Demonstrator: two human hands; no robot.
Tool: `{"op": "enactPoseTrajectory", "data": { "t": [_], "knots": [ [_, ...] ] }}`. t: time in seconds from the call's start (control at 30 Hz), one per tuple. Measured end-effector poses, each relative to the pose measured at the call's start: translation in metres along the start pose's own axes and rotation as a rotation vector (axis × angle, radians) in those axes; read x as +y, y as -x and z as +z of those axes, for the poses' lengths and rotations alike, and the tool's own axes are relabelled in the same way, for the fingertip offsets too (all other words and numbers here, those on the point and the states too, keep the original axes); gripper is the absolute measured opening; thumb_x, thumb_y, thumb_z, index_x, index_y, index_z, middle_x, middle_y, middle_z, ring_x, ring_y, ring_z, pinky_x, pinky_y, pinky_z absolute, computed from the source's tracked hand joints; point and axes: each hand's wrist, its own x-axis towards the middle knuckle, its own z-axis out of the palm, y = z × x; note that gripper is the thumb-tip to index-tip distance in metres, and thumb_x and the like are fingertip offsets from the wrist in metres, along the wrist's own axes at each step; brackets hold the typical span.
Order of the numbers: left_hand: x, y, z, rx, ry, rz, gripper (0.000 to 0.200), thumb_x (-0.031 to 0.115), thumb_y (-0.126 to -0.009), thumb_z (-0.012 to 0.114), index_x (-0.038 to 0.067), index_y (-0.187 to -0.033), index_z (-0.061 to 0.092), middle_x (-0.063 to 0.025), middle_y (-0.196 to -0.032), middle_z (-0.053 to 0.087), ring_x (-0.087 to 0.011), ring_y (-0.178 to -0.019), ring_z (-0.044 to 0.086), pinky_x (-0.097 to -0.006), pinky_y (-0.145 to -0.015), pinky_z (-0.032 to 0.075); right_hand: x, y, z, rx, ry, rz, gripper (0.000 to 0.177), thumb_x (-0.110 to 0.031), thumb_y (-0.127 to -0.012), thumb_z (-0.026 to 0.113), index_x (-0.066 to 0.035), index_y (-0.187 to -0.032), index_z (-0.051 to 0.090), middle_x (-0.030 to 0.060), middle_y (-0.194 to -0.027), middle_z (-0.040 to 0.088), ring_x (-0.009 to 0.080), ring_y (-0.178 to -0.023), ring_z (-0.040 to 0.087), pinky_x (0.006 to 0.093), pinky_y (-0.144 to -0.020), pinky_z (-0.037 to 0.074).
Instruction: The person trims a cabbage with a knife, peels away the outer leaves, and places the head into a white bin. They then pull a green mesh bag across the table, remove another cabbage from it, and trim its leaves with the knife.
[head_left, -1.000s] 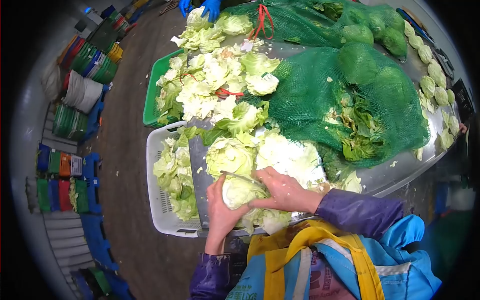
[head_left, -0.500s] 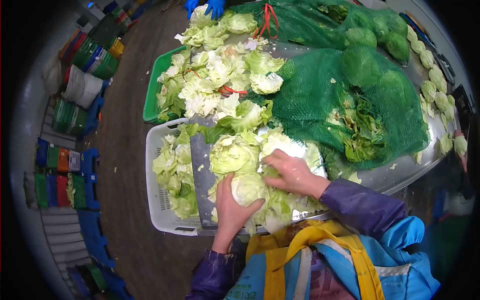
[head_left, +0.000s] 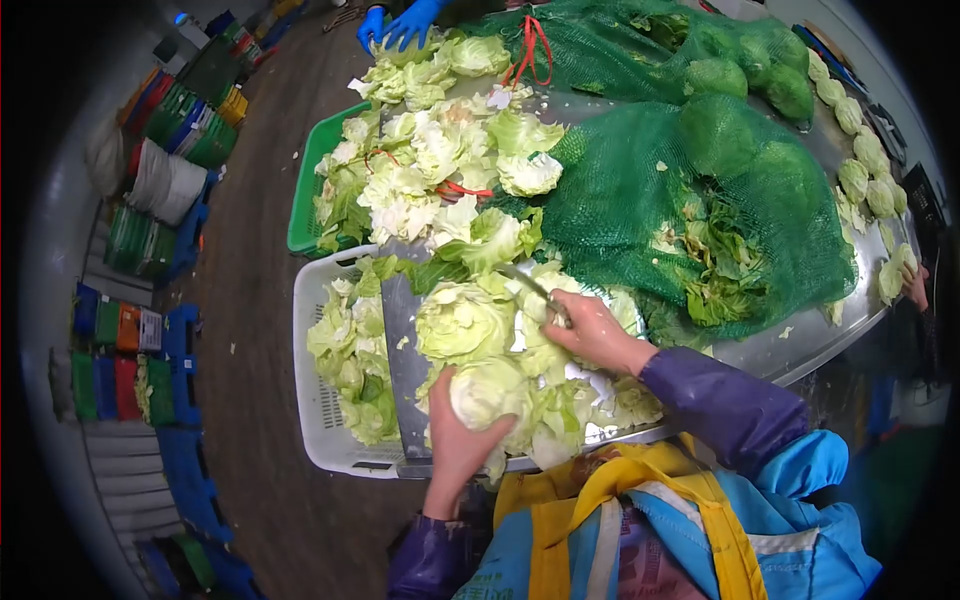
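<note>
My left hand (head_left: 458,430) is curled round the near side of a pale green lettuce head (head_left: 488,390), thumb and fingers spread against it. A knife (head_left: 528,280) is gripped in my right hand (head_left: 592,332), its narrow blade pointing up and left over the leaves. Just beyond the held head sits another, larger lettuce head (head_left: 462,322). Loose trimmed leaves (head_left: 555,425) lie under and beside both hands on the metal table (head_left: 402,335).
A white basket (head_left: 312,400) and a green crate (head_left: 305,200), both with leaves, stand along the left edge. Green mesh sacks (head_left: 620,200) of heads lie ahead. Trimmed heads (head_left: 870,150) line the right edge. Blue-gloved hands (head_left: 405,22) of another person work at the far end.
My right hand has lifted slightly off the leaves, and a knife now shows in it. My left hand stays on the lettuce head. The blue-gloved hands have shifted slightly.
</note>
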Motion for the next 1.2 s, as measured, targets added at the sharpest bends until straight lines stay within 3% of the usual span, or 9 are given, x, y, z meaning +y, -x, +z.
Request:
{"op": "enactPoseTrajectory", "data": {
  "t": [0.1,0.23,0.4,0.6,0.77,0.83,0.97,1.07,1.2],
  "knots": [
    [-0.001,0.001,-0.004,-0.038,0.078,-0.102,0.088,0.022,-0.058,0.083,-0.001,-0.129,0.037,-0.0224,-0.125,0.043,-0.032,-0.116,0.045,-0.0404,-0.097,0.039,-0.031,0.021,0.006,-0.08,-0.058,-0.208,0.045,-0.033,-0.079,0.07,-0.003,-0.11,0.055,0.0199,-0.101,0.06,0.0309,-0.093,0.06,0.0382,-0.078,0.048],
    [-0.001,-0.009,-0.004,-0.046,0.14,-0.137,0.082,0.021,-0.061,0.082,-0.002,-0.127,0.038,-0.021,-0.118,0.05,-0.0292,-0.11,0.051,-0.0372,-0.093,0.042,-0.023,0.023,0.036,-0.035,-0.105,-0.231,0.051,-0.036,-0.079,0.068,0.0,-0.112,0.054,0.0216,-0.098,0.06,0.034,-0.089,0.061,0.0395,-0.076,0.049],
    [-0.003,-0.007,0.004,0.058,0.154,-0.072,0.077,0.02,-0.063,0.081,-0.002,-0.125,0.04,-0.0203,-0.113,0.054,-0.0274,-0.103,0.055,-0.0356,-0.089,0.044,-0.047,0.026,0.025,-0.015,0.161,-0.255,0.034,-0.026,-0.078,0.065,0.001,-0.097,0.056,0.0177,-0.076,0.062,0.0336,-0.063,0.061,0.0415,-0.06,0.05],
    [0.023,-0.007,0.002,0.064,0.288,-0.119,0.074,0.013,-0.066,0.078,-0.001,-0.126,0.039,-0.0184,-0.114,0.052,-0.0232,-0.104,0.053,-0.0329,-0.089,0.044,-0.04,0.023,0.015,0.248,0.248,-0.409,0.019,-0.018,-0.078,0.063,-0.003,-0.079,0.051,0.0139,-0.065,0.059,0.0307,-0.054,0.06,0.0401,-0.048,0.047],
    [0.026,-0.005,-0.003,0.106,0.838,-0.164,0.074,0.01,-0.071,0.071,0.001,-0.133,0.032,-0.0149,-0.122,0.047,-0.0223,-0.11,0.05,-0.0328,-0.094,0.042,-0.014,0.014,-0.033,0.268,0.113,-0.127,0.024,-0.021,-0.08,0.064,-0.001,-0.094,0.059,0.0136,-0.065,0.063,0.0257,-0.048,0.059,0.0326,-0.046,0.046],
    [0.028,-0.008,-0.002,0.143,0.977,-0.135,0.076,0.015,-0.073,0.071,0.001,-0.135,0.03,-0.0146,-0.124,0.045,-0.0228,-0.112,0.048,-0.033,-0.096,0.04,-0.047,0.026,-0.059,0.114,-0.109,0.078,0.041,-0.031,-0.078,0.066,0.001,-0.099,0.053,0.0202,-0.068,0.06,0.0335,-0.06,0.062,0.0384,-0.056,0.05],
    [0.031,-0.014,0.006,0.183,0.887,-0.048,0.078,0.02,-0.072,0.072,0.002,-0.135,0.03,-0.0146,-0.125,0.045,-0.0236,-0.113,0.048,-0.034,-0.096,0.039,-0.081,0.045,-0.041,0.057,-0.041,-0.089,0.054,-0.035,-0.077,0.068,0.001,-0.11,0.044,0.0195,-0.07,0.06,0.0335,-0.063,0.063,0.0397,-0.057,0.049],
    [0.034,-0.015,0.007,0.21,0.829,-0.003,0.08,0.026,-0.072,0.073,0.001,-0.135,0.03,-0.0148,-0.126,0.044,-0.0241,-0.114,0.047,-0.0346,-0.097,0.039,-0.071,0.042,-0.028,0.118,-0.028,-0.121,0.055,-0.026,-0.078,0.07,-0.001,-0.118,0.042,0.0211,-0.081,0.06,0.025,-0.066,0.062,0.0353,-0.061,0.049],
    [0.037,-0.012,0.009,0.179,0.947,-0.038,0.077,0.031,-0.076,0.07,0.0,-0.134,0.03,-0.015,-0.125,0.045,-0.025,-0.115,0.048,-0.0361,-0.097,0.039,-0.06,0.041,-0.035,0.118,-0.135,-0.148,0.042,-0.021,-0.078,0.064,-0.003,-0.109,0.043,0.019,-0.071,0.059,0.0351,-0.061,0.06,0.0417,-0.057,0.048]
  ]
}}
